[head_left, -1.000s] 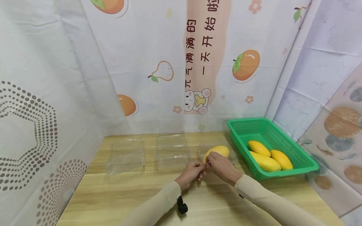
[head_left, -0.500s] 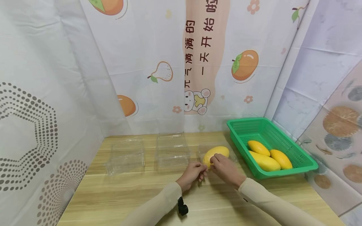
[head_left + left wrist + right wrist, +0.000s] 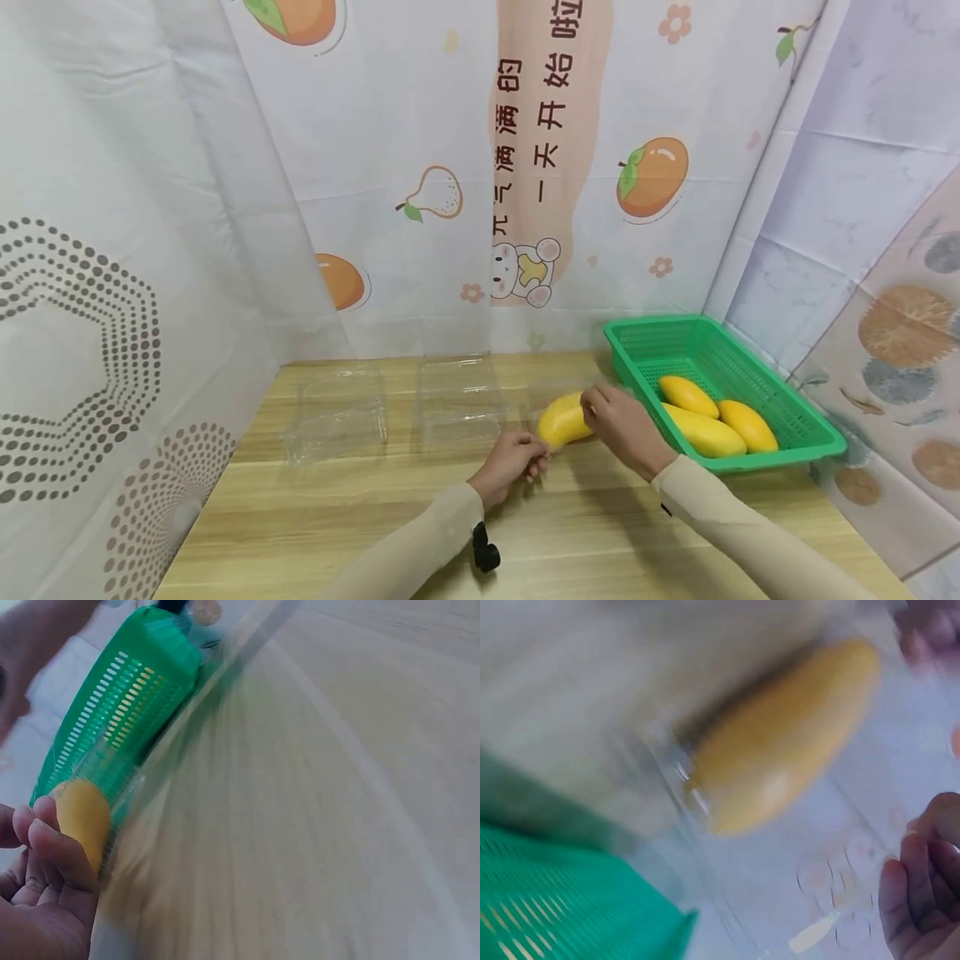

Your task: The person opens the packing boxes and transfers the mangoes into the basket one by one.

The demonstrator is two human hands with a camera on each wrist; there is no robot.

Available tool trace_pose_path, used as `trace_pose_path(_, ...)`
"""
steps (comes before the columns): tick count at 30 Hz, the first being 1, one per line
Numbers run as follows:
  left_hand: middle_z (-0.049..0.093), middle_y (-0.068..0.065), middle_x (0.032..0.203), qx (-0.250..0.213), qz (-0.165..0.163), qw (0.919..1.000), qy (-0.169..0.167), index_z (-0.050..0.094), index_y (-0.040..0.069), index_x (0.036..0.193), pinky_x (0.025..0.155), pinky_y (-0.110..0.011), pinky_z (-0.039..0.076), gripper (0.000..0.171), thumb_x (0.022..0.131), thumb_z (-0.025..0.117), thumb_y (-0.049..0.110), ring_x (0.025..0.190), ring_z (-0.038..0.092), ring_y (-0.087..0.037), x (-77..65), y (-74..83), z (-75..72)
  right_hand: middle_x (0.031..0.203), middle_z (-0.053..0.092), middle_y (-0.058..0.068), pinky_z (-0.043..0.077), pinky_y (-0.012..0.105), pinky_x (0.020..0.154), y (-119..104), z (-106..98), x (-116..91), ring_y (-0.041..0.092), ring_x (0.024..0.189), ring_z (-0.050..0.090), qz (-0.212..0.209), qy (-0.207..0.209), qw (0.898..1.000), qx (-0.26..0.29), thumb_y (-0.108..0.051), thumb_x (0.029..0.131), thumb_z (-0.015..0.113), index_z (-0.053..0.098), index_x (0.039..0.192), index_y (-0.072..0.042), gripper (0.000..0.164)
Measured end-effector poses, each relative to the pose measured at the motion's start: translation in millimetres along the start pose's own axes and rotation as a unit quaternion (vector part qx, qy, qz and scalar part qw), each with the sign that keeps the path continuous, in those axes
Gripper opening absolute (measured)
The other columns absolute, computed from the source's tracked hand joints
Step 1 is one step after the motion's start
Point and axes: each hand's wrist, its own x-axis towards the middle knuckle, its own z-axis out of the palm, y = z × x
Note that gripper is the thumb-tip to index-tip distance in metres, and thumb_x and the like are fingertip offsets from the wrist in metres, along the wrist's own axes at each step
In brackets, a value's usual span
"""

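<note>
A yellow mango (image 3: 561, 423) lies in a clear plastic container (image 3: 537, 390) beside the basket. My left hand (image 3: 510, 463) is at the mango's near end, thumb and fingertips together; no object shows between them. Whether they touch the fruit, I cannot tell. In the left wrist view the mango (image 3: 84, 817) appears just behind those fingers. My right hand (image 3: 624, 423) hovers over the mango's right part and hides it. The right wrist view shows this hand (image 3: 926, 889) with bent fingers gathered against the thumb, apart from the mango (image 3: 787, 739), nothing visible in them.
On the right stands a green basket (image 3: 671, 318) holding a few mangoes (image 3: 705, 432). Two more clear plastic containers, the left one (image 3: 337, 417) and the middle one (image 3: 459, 408), stand open on the wooden table (image 3: 315, 525). A printed curtain (image 3: 360, 108) hangs behind.
My right hand has drawn away from the left hand, rightward and up over the mango. The left hand has stayed nearly in place.
</note>
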Motion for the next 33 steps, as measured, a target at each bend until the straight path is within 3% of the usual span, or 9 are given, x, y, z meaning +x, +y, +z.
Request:
trace_pose_path(6, 0.065, -0.006, 0.073, -0.004, -0.001, 1.0000, 0.003, 0.069, -0.007, 0.090, 0.048, -0.018, 0.045, 0.021, 0.099, 0.067, 0.012, 0.056, 0.051, -0.009, -4.2, -2.3, 7.5, 0.084, 0.057, 0.005, 0.048, 0.027, 0.054, 13, -10, 22, 0.014, 0.066, 0.050, 0.012, 0.014, 1.000, 0.003, 0.008, 0.084, 0.079, 0.066, 0.091, -0.003, 0.019)
trace_pose_path(15, 0.066, -0.005, 0.075, -0.008, 0.005, 0.9999, 0.005, 0.069, -0.005, 0.092, 0.048, -0.018, 0.044, 0.021, 0.100, 0.067, 0.015, 0.055, 0.050, -0.008, -5.5, -3.6, 8.2, 0.092, 0.061, 0.010, 0.053, 0.034, 0.063, 24, 0, 44, 0.022, 0.075, 0.058, 0.042, 0.015, 0.999, 0.005, 0.004, 0.086, 0.078, 0.070, 0.097, 0.001, 0.015)
trace_pose_path(22, 0.065, -0.004, 0.073, -0.014, -0.002, 0.9999, 0.007, 0.069, -0.001, 0.089, 0.047, -0.018, 0.044, 0.020, 0.100, 0.067, 0.015, 0.055, 0.050, -0.008, -4.9, -4.8, 6.7, 0.109, 0.059, 0.019, 0.054, 0.041, 0.072, 36, 7, 58, 0.030, 0.086, 0.058, 0.081, -0.011, 0.996, 0.029, 0.005, 0.087, 0.077, 0.067, 0.115, 0.004, 0.030)
trace_pose_path(28, 0.065, -0.003, 0.073, -0.010, -0.001, 0.9999, 0.002, 0.070, 0.000, 0.089, 0.048, -0.017, 0.044, 0.020, 0.101, 0.066, 0.016, 0.055, 0.050, -0.007, -5.3, -6.0, 6.4, 0.127, 0.050, 0.027, 0.057, 0.043, 0.071, 40, 15, 63, 0.035, 0.094, 0.060, 0.140, -0.061, 0.988, 0.032, 0.002, 0.087, 0.079, 0.059, 0.134, 0.000, 0.052)
trace_pose_path(33, 0.065, -0.002, 0.074, -0.006, 0.005, 1.0000, 0.002, 0.071, -0.002, 0.091, 0.048, -0.017, 0.044, 0.022, 0.101, 0.066, 0.018, 0.055, 0.050, -0.007, -5.6, -6.8, 5.4, 0.135, 0.046, 0.030, 0.057, 0.045, 0.071, 43, 22, 65, 0.038, 0.096, 0.059, 0.164, -0.084, 0.983, 0.021, 0.000, 0.088, 0.079, 0.054, 0.142, -0.001, 0.060)
